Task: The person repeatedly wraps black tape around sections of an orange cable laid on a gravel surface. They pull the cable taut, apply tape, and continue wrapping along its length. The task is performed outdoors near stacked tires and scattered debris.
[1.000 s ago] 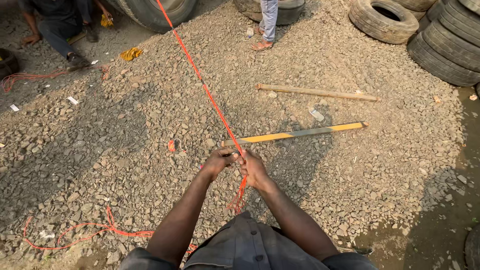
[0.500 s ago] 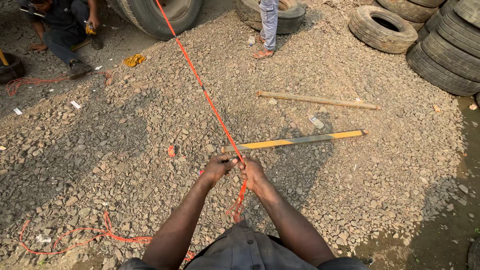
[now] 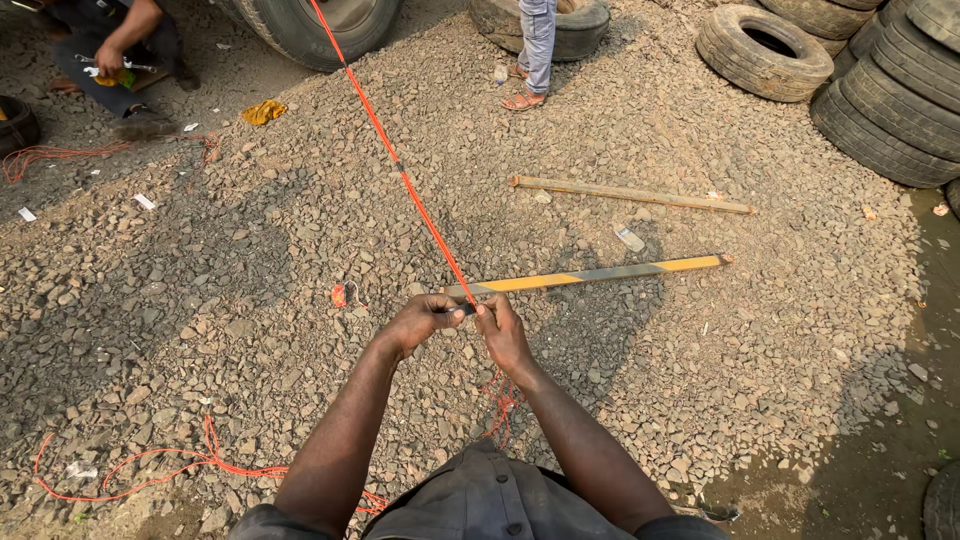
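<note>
My left hand (image 3: 422, 320) and right hand (image 3: 502, 335) are together, both pinched on the taut orange cord (image 3: 400, 175) running to 11 o'clock, above gravel (image 3: 250, 300), yellow-and-grey striped bar (image 3: 600, 274) at 2 o'clock.

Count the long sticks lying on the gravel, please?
2: a bare wooden stick farther off, and a yellow-and-grey striped stick just beyond the hands. None look hidden.
</note>
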